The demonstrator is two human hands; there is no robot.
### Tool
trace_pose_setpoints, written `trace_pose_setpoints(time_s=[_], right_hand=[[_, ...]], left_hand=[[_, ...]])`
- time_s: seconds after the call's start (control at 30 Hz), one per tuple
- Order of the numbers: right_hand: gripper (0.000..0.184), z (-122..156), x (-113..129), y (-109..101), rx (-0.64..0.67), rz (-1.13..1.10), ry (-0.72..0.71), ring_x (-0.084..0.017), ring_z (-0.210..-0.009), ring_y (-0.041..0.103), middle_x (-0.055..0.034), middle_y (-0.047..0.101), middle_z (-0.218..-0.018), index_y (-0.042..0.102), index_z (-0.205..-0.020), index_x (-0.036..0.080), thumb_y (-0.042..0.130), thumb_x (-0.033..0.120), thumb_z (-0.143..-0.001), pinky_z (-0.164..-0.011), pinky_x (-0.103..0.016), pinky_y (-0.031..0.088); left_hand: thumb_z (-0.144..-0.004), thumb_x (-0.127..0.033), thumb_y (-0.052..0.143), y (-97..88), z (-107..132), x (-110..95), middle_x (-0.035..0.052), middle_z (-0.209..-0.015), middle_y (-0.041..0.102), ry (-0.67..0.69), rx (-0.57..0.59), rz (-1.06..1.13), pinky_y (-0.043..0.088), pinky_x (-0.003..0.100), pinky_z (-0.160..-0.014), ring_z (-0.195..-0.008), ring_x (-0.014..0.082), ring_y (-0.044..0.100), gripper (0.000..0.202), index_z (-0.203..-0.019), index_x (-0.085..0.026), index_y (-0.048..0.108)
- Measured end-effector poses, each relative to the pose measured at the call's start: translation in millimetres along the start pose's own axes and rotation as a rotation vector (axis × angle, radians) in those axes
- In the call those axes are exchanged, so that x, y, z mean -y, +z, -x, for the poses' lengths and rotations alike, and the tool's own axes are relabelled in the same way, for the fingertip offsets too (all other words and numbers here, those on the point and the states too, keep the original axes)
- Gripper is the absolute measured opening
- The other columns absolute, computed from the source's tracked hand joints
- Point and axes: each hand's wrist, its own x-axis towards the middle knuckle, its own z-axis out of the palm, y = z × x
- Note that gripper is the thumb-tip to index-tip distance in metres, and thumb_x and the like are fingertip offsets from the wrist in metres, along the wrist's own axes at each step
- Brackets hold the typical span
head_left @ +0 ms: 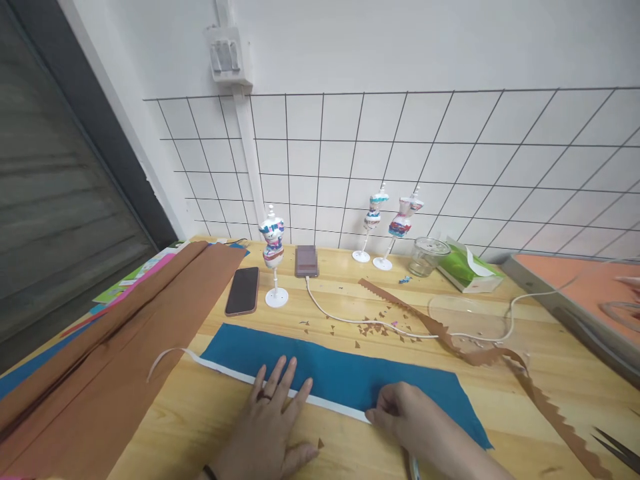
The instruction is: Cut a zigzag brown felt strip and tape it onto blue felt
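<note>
Along the near edge of the blue cloth (345, 375), the white tape (339, 407) is laid lengthwise, pressed by the spread left hand (273, 419), pinched by the right hand (411, 417)

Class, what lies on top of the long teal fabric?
A narrow white tape lies along the near edge of the teal fabric; the left hand and right hand touch it. Whatever the hands cover is hidden.
</note>
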Motion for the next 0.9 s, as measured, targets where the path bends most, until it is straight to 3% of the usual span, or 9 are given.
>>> trace_pose_setpoints(time_s=[0.6, 0.9], right_hand=[[0.023, -6, 2, -7, 0.039, 0.041, 0.003, -0.014, -0.054, 0.046, 0.0016, 0.054, -0.054, 0.046, -0.052, 0.02, 0.049, 0.034, -0.069, -0.047, -0.025, 0.025], [0.022, -11, -1, -3, 0.026, 0.086, 0.015, -0.015, -0.054, 0.048, 0.0006, 0.059, -0.056, 0.047, -0.051, 0.02, 0.05, 0.034, -0.069, -0.047, -0.024, 0.025]], left_hand=[[-0.081, -0.062, 0.034, 2.5, 1, 0, 0.0099, -0.144, 0.021, -0.008, 0.028, 0.02, 0.023, 0.053, -0.1, -0.128, 0.0342, 0.023, 0.07, -0.138, -0.029, 0.013], [-0.082, -0.061, 0.032, 0.7, 0, -1, 0.0117, -0.142, 0.026, 0.008, -0.011, -0.045, 0.026, 0.051, -0.098, -0.128, 0.0339, 0.025, 0.068, -0.138, -0.027, 0.016]])
